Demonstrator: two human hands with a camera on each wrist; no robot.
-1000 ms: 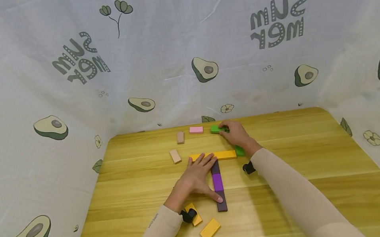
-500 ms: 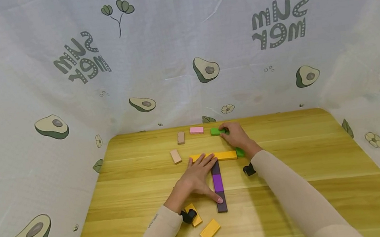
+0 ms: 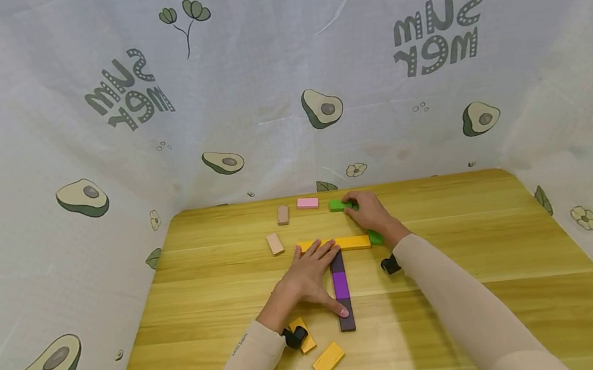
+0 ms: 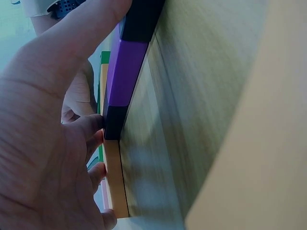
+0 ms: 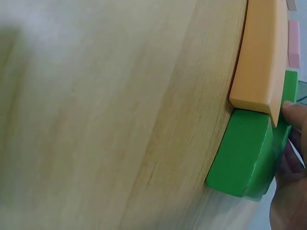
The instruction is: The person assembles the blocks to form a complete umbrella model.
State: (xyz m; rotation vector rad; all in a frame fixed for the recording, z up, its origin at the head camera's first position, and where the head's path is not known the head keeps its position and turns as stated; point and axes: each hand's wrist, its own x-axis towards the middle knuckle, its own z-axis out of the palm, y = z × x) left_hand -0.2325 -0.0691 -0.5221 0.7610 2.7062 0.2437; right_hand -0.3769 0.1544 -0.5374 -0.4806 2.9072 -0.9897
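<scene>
While the left hand (image 3: 300,279), fingers spread, touches the yellow row (image 3: 353,242), the right hand (image 3: 368,210) pinches the right end of the far green block (image 3: 337,206) (likely light and stiff), whose sides should hold best

Green block (image 3: 336,206) flat on tabletop (image 3: 475,217)

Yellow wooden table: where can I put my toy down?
Bare patches: right of the beige right sleeve, and left of the palest tan rectangular block. Crowded: around the left hand, with the flat orange bar and purple rectangular block.
</scene>
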